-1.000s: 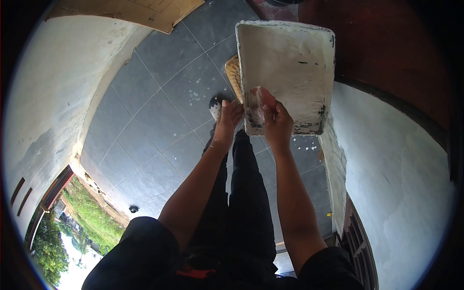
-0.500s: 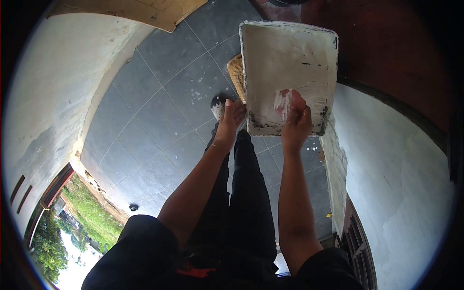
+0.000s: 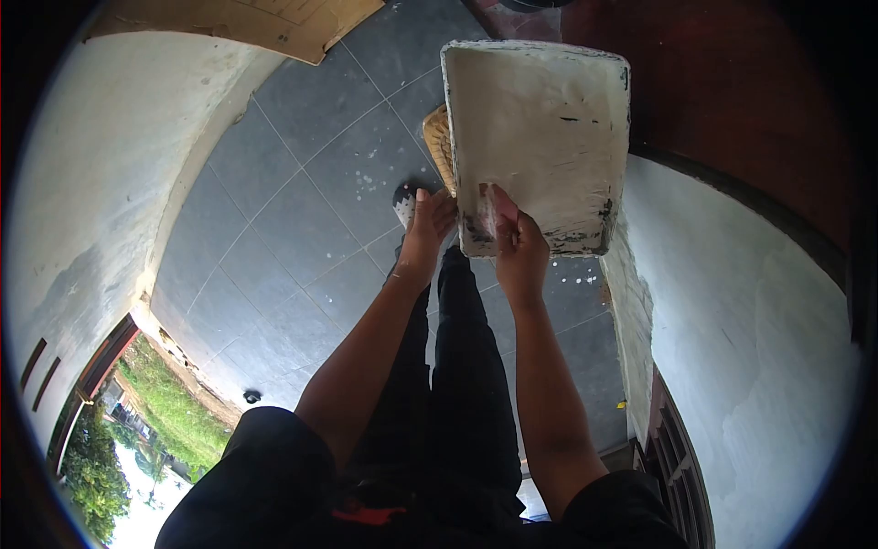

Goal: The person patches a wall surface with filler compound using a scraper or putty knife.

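A large shallow tray [image 3: 558, 101], its inside coated with off-white paste and its rim dark-stained, is in front of me. My right hand [image 3: 524, 258] is closed on a flat pink scraper [image 3: 504, 203] smeared with white paste. The scraper is over the tray's near left corner, its edge close to the left wall. My left hand [image 3: 430, 224] is beside that wall, thumb up and fingers stretched toward the rim, with nothing seen in it. A tan patterned piece [image 3: 438, 142] sticks out from under the tray's left side.
Grey floor tiles [image 3: 293, 210] carry white splashes. Cardboard [image 3: 247, 27] lies at the far left. Patchy walls stand on the left [image 3: 119, 165] and right [image 3: 741, 274], with a dark red surface [image 3: 722, 91] beyond the tray. A small black object [image 3: 251, 396] sits on the floor.
My right hand has moved left with the pink scraper, from the tray's near middle to its near left corner, and the scraper has turned. My left hand stays beside the rim.
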Available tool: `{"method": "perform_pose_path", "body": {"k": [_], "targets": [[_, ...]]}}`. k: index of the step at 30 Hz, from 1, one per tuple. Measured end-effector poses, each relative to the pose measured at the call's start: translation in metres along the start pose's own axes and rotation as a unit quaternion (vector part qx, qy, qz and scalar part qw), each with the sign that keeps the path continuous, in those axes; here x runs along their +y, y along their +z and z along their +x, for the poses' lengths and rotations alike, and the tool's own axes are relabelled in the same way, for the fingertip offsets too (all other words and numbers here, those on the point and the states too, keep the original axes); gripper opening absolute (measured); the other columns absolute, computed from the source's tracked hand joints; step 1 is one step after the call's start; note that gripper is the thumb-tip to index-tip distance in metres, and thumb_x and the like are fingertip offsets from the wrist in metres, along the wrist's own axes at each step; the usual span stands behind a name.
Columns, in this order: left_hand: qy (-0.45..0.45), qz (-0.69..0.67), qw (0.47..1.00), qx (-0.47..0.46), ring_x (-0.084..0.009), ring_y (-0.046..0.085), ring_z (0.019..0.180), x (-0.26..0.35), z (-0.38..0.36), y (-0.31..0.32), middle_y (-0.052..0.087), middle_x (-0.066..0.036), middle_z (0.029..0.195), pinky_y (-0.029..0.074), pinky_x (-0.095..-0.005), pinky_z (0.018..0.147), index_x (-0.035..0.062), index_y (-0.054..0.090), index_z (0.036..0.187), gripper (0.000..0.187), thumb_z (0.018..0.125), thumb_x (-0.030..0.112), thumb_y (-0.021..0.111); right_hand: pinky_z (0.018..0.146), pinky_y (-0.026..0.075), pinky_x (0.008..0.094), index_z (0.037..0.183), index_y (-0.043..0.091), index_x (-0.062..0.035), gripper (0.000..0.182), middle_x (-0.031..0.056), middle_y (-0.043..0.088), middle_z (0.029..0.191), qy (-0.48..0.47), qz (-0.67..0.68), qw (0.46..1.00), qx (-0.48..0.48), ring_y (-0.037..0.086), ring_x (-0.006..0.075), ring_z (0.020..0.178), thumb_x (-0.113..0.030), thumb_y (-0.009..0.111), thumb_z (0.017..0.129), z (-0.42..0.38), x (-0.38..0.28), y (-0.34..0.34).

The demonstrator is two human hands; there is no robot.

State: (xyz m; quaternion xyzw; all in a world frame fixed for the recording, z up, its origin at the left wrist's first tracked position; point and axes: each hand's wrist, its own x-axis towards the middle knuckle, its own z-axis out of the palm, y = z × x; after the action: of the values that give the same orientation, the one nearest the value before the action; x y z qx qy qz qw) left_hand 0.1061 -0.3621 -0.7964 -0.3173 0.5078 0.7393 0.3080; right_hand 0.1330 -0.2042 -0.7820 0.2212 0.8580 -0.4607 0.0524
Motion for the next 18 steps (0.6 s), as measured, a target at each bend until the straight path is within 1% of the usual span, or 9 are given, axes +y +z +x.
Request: {"method": "perform_pose_path", "body": {"k": [1, 3, 4, 6, 10, 12, 15, 17, 18], "targets": [[0.002, -0.001, 1.0, 0.001, -0.0338, 0.036, 0.145, 0.0, 0.0, 0.0, 0.035, -0.028, 0.155, 0.025, -0.0426, 0.123, -0.0098, 0.024, 0.153, 0.1, 0.099, 0.074, 0.021, 0.072, 0.052, 0.0374, 0.104, 0.066, 0.0001, 0.018, 0.014, 0.07, 0.09, -0.001, -0.001, 1.0, 0.002, 0.066, 0.0237, 0.076, -0.015, 0.063, 0.095, -0.001, 0.004, -0.008], [0.005, -0.003, 1.0, 0.005, -0.0339, 0.037, 0.145, 0.0, 0.001, -0.001, 0.035, -0.028, 0.155, 0.026, -0.0427, 0.123, -0.01, 0.024, 0.153, 0.1, 0.099, 0.074, 0.021, 0.072, 0.052, 0.0388, 0.103, 0.065, 0.002, 0.02, 0.0161, 0.07, 0.09, 0.085, 0.055, 0.987, 0.126, 0.066, 0.0271, 0.076, -0.016, 0.062, 0.095, 0.0, 0.012, -0.028], [0.001, 0.0, 1.0, 0.007, -0.034, 0.037, 0.145, -0.002, 0.002, -0.002, 0.035, -0.028, 0.155, 0.026, -0.0427, 0.123, -0.0101, 0.024, 0.153, 0.1, 0.099, 0.074, 0.021, 0.072, 0.052, 0.0388, 0.103, 0.065, 0.002, 0.02, 0.0161, 0.07, 0.09, 0.086, 0.055, 0.987, 0.125, 0.066, 0.0271, 0.076, -0.016, 0.062, 0.095, 0.001, 0.019, -0.035], [-0.005, 0.004, 1.0, 0.006, -0.034, 0.037, 0.145, -0.002, 0.001, -0.002, 0.035, -0.028, 0.155, 0.026, -0.0427, 0.123, -0.0101, 0.024, 0.153, 0.099, 0.099, 0.073, 0.021, 0.069, 0.051, 0.0374, 0.096, 0.063, 0.0025, 0.019, 0.016, 0.068, 0.08, 0.11, 0.041, 0.974, 0.194, 0.065, 0.0269, 0.071, -0.016, 0.065, 0.093, 0.002, 0.032, -0.045], [0.0, -0.002, 1.0, 0.01, -0.034, 0.037, 0.145, -0.002, 0.002, 0.0, 0.035, -0.028, 0.155, 0.026, -0.0425, 0.123, -0.0094, 0.024, 0.153, 0.098, 0.099, 0.073, 0.021, 0.067, 0.049, 0.0377, 0.091, 0.063, 0.0033, 0.021, 0.0156, 0.067, 0.077, 0.112, -0.011, 0.988, 0.108, 0.062, 0.0255, 0.067, -0.018, 0.067, 0.092, 0.007, 0.049, -0.038], [-0.004, -0.004, 1.0, 0.015, -0.034, 0.037, 0.145, -0.001, 0.0, -0.001, 0.035, -0.028, 0.156, 0.026, -0.0425, 0.123, -0.0091, 0.024, 0.153, 0.098, 0.099, 0.073, 0.02, 0.066, 0.048, 0.038, 0.089, 0.064, 0.0025, 0.021, 0.0161, 0.066, 0.077, 0.185, 0.05, 0.981, -0.011, 0.061, 0.0271, 0.066, -0.018, 0.067, 0.092, 0.01, 0.042, -0.021], [-0.005, 0.0, 1.0, 0.011, -0.0341, 0.037, 0.145, 0.001, -0.001, 0.0, 0.035, -0.027, 0.156, 0.026, -0.0427, 0.123, -0.0088, 0.024, 0.153, 0.098, 0.099, 0.073, 0.02, 0.072, 0.05, 0.0364, 0.094, 0.066, 0.0036, 0.025, 0.0149, 0.071, 0.083, 0.118, 0.036, 0.991, -0.048, 0.066, 0.0227, 0.074, -0.021, 0.069, 0.092, 0.008, 0.007, -0.009], [0.001, -0.002, 1.0, 0.003, -0.034, 0.037, 0.145, 0.002, -0.001, 0.0, 0.035, -0.027, 0.156, 0.026, -0.0427, 0.123, -0.009, 0.024, 0.153, 0.098, 0.099, 0.073, 0.02, 0.072, 0.051, 0.0359, 0.096, 0.066, 0.0032, 0.023, 0.0156, 0.071, 0.084, 0.097, 0.014, 0.994, -0.036, 0.066, 0.0236, 0.075, -0.019, 0.067, 0.092, 0.008, 0.0, -0.013], [0.001, -0.001, 1.0, 0.003, -0.034, 0.037, 0.145, 0.002, 0.0, 0.0, 0.035, -0.027, 0.156, 0.026, -0.0427, 0.123, -0.009, 0.024, 0.153, 0.098, 0.099, 0.073, 0.02, 0.073, 0.051, 0.0364, 0.097, 0.066, 0.0029, 0.022, 0.0159, 0.071, 0.084, 0.076, 0.001, 0.996, 0.034, 0.067, 0.025, 0.075, -0.019, 0.067, 0.092, 0.01, 0.008, -0.019]]}}
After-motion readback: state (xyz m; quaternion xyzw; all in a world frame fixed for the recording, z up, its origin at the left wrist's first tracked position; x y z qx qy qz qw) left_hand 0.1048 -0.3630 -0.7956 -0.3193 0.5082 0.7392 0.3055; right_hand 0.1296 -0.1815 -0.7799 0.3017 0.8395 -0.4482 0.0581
